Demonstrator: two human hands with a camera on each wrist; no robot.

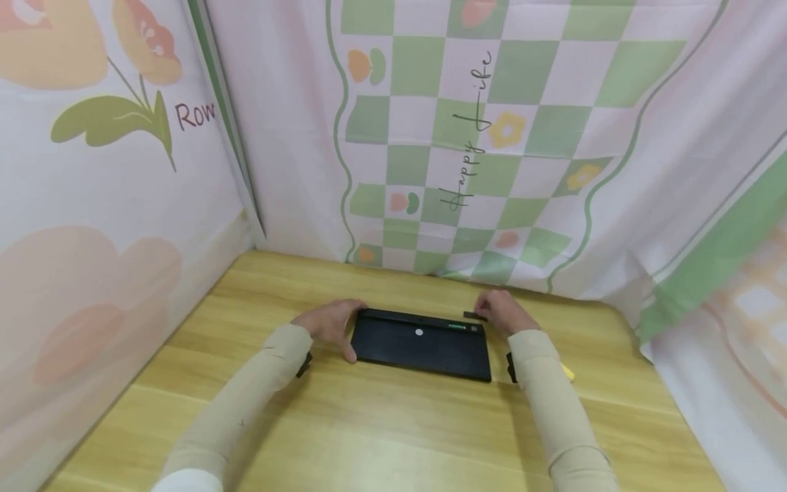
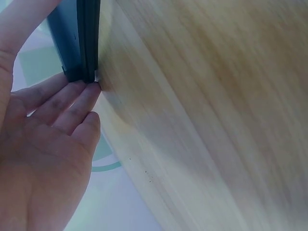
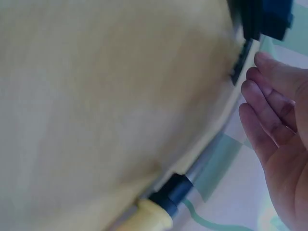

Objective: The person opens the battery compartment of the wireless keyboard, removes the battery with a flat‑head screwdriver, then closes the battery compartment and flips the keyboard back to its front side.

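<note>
A black keyboard [image 1: 424,348] lies underside up on the table, a round white sticker on it and a green battery [image 1: 457,326] showing in a slot near its back right corner. My left hand [image 1: 332,324] grips the left end, thumb at the front edge and fingers at the back; in the left wrist view, fingertips [image 2: 89,91] press against its end. Beyond the back right corner, my right hand [image 1: 504,312] is over a small dark strip, like a battery cover [image 1: 472,316]. In the right wrist view, its fingertips [image 3: 262,57] are just apart from the strip [image 3: 240,62].
A screwdriver with a yellow handle [image 3: 147,216] lies on the table, mostly hidden behind the right forearm in the head view. Patterned curtains [image 1: 467,137] hang along the back edge of the wooden table [image 1: 381,437] and at both sides.
</note>
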